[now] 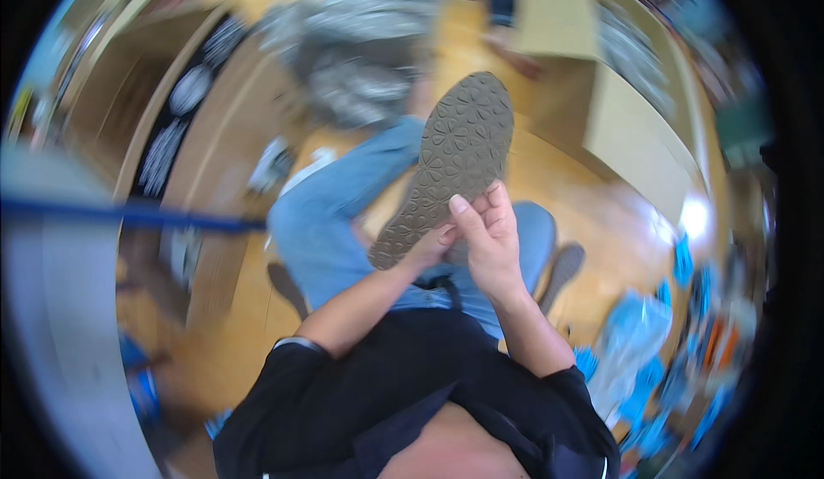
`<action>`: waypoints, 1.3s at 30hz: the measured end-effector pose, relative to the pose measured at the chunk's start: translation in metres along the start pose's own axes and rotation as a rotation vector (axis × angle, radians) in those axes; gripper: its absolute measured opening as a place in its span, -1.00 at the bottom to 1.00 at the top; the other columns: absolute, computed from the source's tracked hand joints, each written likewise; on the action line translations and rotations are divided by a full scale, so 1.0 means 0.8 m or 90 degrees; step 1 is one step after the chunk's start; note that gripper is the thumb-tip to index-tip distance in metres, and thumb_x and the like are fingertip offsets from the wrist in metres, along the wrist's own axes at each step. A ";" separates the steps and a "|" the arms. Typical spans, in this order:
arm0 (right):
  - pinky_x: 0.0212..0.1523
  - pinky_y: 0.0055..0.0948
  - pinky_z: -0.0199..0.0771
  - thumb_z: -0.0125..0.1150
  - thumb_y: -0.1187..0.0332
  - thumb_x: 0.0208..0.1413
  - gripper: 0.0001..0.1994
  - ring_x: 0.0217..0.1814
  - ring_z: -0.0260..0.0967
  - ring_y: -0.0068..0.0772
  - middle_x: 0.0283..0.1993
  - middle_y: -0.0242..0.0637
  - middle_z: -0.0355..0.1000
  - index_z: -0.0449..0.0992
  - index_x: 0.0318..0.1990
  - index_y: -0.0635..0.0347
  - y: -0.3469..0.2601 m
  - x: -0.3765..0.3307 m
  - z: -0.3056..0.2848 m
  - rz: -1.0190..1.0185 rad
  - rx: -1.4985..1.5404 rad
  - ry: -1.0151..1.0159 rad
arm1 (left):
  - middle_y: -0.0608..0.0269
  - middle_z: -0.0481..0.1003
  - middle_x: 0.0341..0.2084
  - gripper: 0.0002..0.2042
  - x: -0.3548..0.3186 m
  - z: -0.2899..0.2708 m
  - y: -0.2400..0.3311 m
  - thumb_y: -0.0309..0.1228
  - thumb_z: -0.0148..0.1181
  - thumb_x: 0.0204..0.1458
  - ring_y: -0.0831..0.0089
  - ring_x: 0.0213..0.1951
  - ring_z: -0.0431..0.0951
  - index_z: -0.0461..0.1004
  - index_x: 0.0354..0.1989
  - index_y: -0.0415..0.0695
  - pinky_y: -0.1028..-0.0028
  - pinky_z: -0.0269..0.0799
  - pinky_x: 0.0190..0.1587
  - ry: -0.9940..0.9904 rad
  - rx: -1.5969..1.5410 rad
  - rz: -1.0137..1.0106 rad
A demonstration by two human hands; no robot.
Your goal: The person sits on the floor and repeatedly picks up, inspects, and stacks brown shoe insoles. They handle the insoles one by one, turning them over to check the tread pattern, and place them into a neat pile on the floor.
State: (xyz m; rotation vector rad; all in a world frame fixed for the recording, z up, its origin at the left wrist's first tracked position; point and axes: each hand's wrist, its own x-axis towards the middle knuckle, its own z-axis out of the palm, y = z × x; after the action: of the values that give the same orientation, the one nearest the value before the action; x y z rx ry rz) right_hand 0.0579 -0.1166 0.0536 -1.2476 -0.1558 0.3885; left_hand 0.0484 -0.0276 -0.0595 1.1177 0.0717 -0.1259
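Note:
A grey-brown shoe sole (pixel 468 127) with a raised flower-pattern tread is held up in front of me, tilted with its broad toe end up and to the right. My left hand (pixel 429 247) grips its edge near the narrow end, with most of its fingers hidden behind it. My right hand (pixel 491 234) is closed at the sole's right edge, thumb up and fingers curled. The two hands almost touch. The far face of the sole is hidden, so I cannot tell if an upper is attached.
A large cardboard box (pixel 202 170) stands on the left. An open carton (pixel 618 123) on the right holds clear plastic. Wrapped items in plastic (pixel 360 84) lie ahead. Another person's leg (pixel 500 3) shows at the top. Blue and clear plastic (pixel 635 333) litters the right.

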 end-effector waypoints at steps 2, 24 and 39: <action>-0.42 -0.60 0.49 0.08 0.33 0.25 -0.67 -0.29 0.48 -0.50 -0.11 -0.20 0.45 0.21 0.06 0.30 0.029 -0.001 0.059 0.049 -0.045 -0.186 | 0.07 0.44 -0.09 -0.54 -0.018 0.004 -0.021 -0.46 0.06 0.14 0.29 -0.23 0.59 0.13 0.22 -0.12 0.37 0.57 -0.28 0.083 -0.231 -0.066; -0.42 -0.67 0.36 0.03 0.38 0.27 -0.64 -0.36 0.32 -0.66 -0.27 -0.34 0.38 0.29 0.18 0.28 -0.024 -0.024 -0.096 -0.126 -0.199 0.267 | 0.04 0.41 -0.01 -0.41 0.003 0.054 0.074 -0.44 0.06 0.03 0.25 -0.15 0.57 0.04 0.27 -0.14 0.34 0.59 -0.20 -0.068 -0.211 0.039; 0.30 -0.40 0.11 -0.04 0.43 0.28 -0.44 0.30 0.16 -0.31 0.26 -0.07 0.21 -0.05 0.37 0.31 -0.005 -0.007 -0.123 -0.294 -0.098 0.373 | 0.03 0.45 -0.12 -0.53 0.003 0.080 0.071 -0.44 -0.02 0.14 0.45 -0.36 0.52 0.10 0.23 -0.21 0.59 0.50 -0.49 -0.025 -0.074 0.008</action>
State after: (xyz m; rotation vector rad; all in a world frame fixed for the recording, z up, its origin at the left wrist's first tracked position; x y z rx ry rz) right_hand 0.0856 -0.2071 0.0266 -1.3824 0.0318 -0.3969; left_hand 0.0579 -0.0607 0.0190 0.9988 0.0364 -0.1307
